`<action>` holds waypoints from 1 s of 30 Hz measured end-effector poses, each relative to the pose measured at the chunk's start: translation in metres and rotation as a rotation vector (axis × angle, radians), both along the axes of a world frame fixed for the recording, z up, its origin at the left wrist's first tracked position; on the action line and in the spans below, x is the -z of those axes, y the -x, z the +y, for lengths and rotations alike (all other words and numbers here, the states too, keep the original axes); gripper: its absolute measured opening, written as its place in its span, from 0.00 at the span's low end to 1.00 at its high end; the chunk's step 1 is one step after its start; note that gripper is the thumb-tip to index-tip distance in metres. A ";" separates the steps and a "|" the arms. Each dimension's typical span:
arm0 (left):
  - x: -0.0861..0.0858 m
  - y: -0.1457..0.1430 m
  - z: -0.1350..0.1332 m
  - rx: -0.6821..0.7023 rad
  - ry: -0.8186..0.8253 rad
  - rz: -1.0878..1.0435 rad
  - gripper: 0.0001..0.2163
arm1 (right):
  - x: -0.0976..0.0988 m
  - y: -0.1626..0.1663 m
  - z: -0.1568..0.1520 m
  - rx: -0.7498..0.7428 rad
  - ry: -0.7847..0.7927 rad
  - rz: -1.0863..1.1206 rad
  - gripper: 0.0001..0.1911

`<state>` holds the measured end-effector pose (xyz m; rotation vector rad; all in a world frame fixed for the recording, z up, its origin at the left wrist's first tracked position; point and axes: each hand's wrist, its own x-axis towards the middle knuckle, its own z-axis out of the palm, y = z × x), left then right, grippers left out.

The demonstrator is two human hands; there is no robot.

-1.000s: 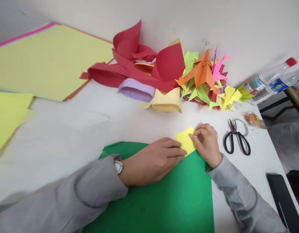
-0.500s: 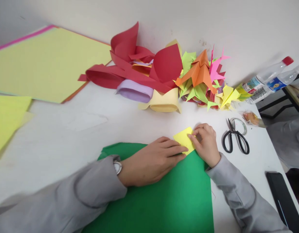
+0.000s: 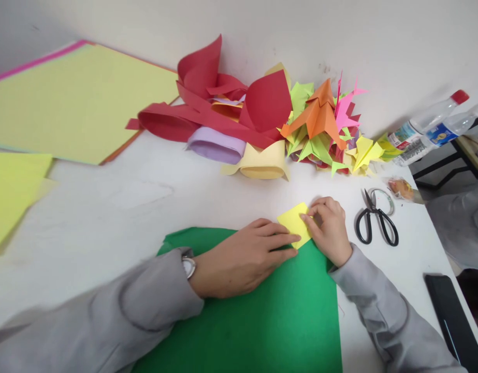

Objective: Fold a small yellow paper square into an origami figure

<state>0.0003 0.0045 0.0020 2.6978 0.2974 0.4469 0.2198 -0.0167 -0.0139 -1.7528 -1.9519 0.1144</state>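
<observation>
A small yellow paper square [image 3: 295,221] lies across the far edge of a large green sheet [image 3: 258,331]. My left hand [image 3: 246,256] rests flat on the green sheet, fingers stretched out, its fingertips on the near left part of the yellow paper. At the square's right edge, my right hand [image 3: 329,228] pinches the paper between thumb and fingers. Part of that edge is hidden behind the fingers. A watch [image 3: 188,267] is on my left wrist.
Black-handled scissors [image 3: 376,220] and a tape roll [image 3: 383,201] lie right of my right hand. Behind are paper crowns [image 3: 265,161], folded paper planes [image 3: 320,114] and bottles [image 3: 421,129]. A phone [image 3: 452,316] lies near the right edge; yellow sheets [image 3: 79,103] cover the left.
</observation>
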 end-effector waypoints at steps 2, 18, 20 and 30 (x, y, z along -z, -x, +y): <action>0.001 0.001 0.001 0.008 0.039 -0.033 0.16 | 0.000 0.000 0.000 0.001 -0.002 -0.002 0.08; -0.001 -0.004 -0.005 -0.052 -0.072 0.060 0.15 | -0.001 0.001 0.000 0.007 0.007 0.019 0.08; -0.001 -0.004 -0.005 -0.051 -0.104 0.064 0.15 | -0.001 -0.001 0.001 0.003 0.008 0.042 0.08; -0.001 -0.004 -0.005 -0.046 -0.116 0.073 0.15 | -0.006 -0.014 0.008 -0.097 0.058 0.179 0.06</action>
